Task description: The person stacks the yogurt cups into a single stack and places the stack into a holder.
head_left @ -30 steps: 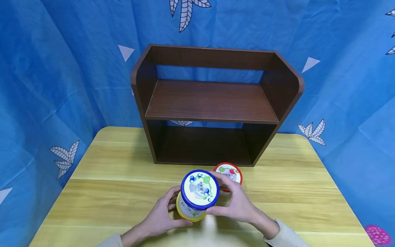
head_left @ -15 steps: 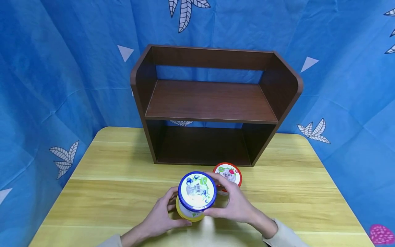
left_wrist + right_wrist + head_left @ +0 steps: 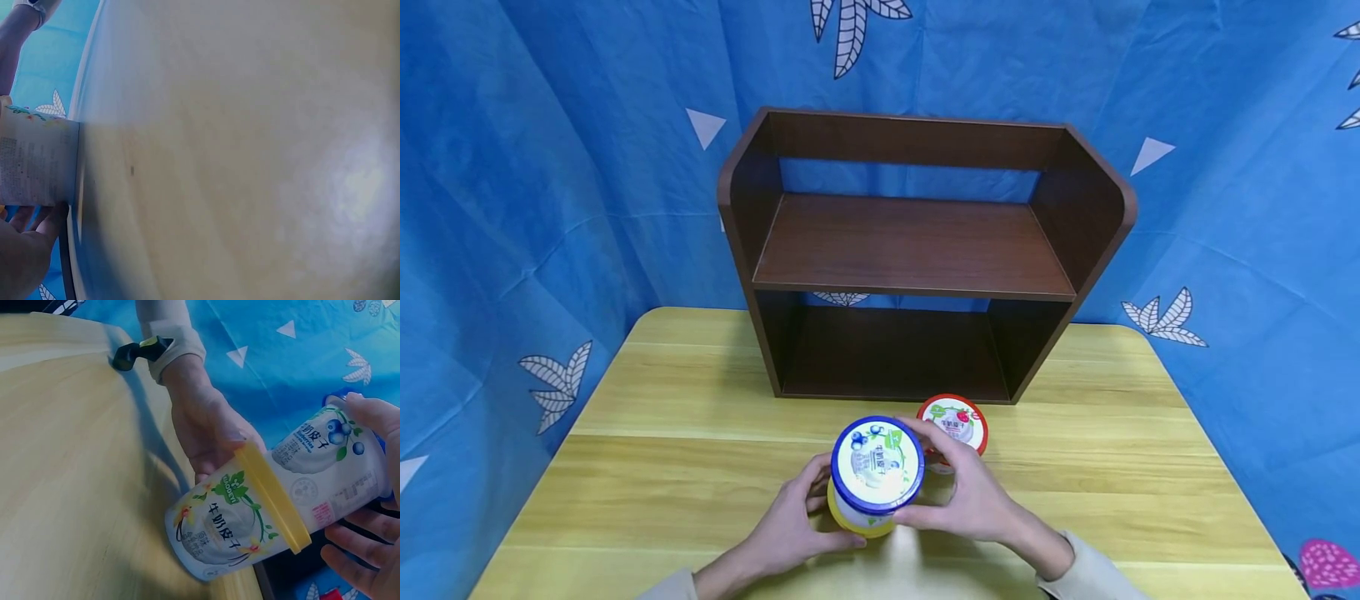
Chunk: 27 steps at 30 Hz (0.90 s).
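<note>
A white tub with a yellow lid (image 3: 852,518) and printed vanilla flowers stands upright on the table. On top of it sits a second white tub with a blue lid (image 3: 877,464) and blueberry print; its base meets the yellow lid (image 3: 269,497) in the right wrist view. My left hand (image 3: 786,521) holds the lower tub between thumb and fingers from the left. My right hand (image 3: 966,496) grips the upper tub from the right, with fingers behind and thumb in front. A red-lidded tub (image 3: 958,423) with strawberry print stands just behind my right fingers, partly hidden.
A dark brown two-tier shelf (image 3: 913,246) stands at the back of the wooden table (image 3: 685,467), right behind the tubs. Blue patterned cloth (image 3: 587,150) hangs behind and on both sides.
My right hand and the blue-lidded tub have shifted slightly left over the yellow-lidded tub, then nearly stopped. The left hand, lower tub and red-lidded tub have stayed in place.
</note>
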Motion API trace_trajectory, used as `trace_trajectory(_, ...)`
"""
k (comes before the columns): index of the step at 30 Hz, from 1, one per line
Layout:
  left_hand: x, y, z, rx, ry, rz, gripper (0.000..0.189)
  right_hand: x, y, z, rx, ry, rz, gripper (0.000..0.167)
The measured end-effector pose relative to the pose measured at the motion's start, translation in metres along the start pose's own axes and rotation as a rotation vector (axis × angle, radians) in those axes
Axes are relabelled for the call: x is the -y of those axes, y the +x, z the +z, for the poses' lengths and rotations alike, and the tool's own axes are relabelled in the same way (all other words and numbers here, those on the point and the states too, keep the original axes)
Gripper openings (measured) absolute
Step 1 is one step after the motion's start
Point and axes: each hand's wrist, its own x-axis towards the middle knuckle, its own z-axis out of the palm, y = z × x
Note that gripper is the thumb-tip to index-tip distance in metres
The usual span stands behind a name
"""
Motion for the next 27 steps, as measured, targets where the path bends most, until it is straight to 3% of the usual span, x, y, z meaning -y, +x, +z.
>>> trace_trajectory(5,0.001,0.0,0.0,-0.006,0.015,-0.011,0.094,0.0,-0.002,-0.003,-0.006,-0.008,-0.006,0.092)
trace_trajectory(13,0.001,0.001,0.0,-0.001,0.004,-0.023,0.097,-0.002,-0.006,-0.019,-0.054,0.017,-0.086,0.086)
trace_trajectory(27,0.002,0.003,0.0,0.011,-0.012,-0.045,0.099,-0.005,-0.019,-0.052,-0.183,0.008,-0.091,0.088)
